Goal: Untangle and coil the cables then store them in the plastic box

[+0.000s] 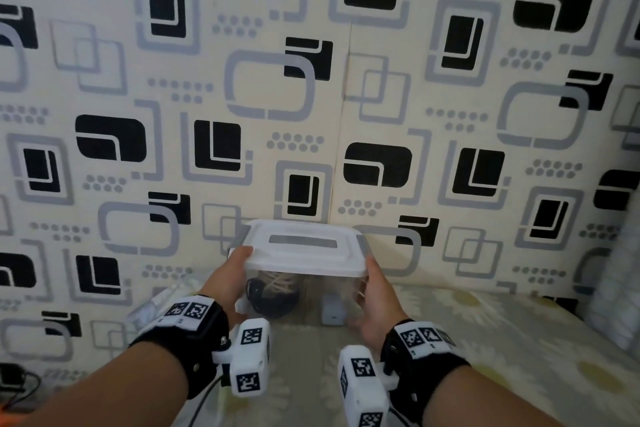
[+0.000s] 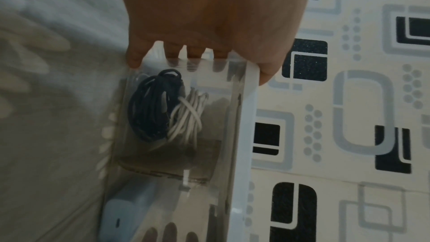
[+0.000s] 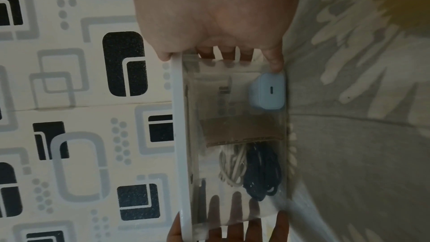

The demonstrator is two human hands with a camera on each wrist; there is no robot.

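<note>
A clear plastic box [image 1: 304, 291] with its white lid [image 1: 304, 246] on is gripped at both ends. My left hand [image 1: 228, 284] grips the left end and my right hand [image 1: 377, 302] the right, thumbs on the lid's rim, fingers against the end walls. Inside, on the left, lie a coiled dark blue cable [image 2: 149, 106] and a coiled white cable [image 2: 188, 115]. A brown cardboard divider [image 3: 239, 132] stands between them and a pale blue charger [image 3: 267, 91] on the right. The left wrist view shows my left hand [image 2: 209, 16], the right wrist view my right hand [image 3: 214, 12].
Under the box is a grey bedsheet with a floral print [image 1: 485, 340]. Close behind it rises a wall panel with a black and grey pattern [image 1: 311, 80]. A dark object with wires [image 1: 14, 381] lies at the far lower left, and pale bedding [image 1: 620, 288] at the right edge.
</note>
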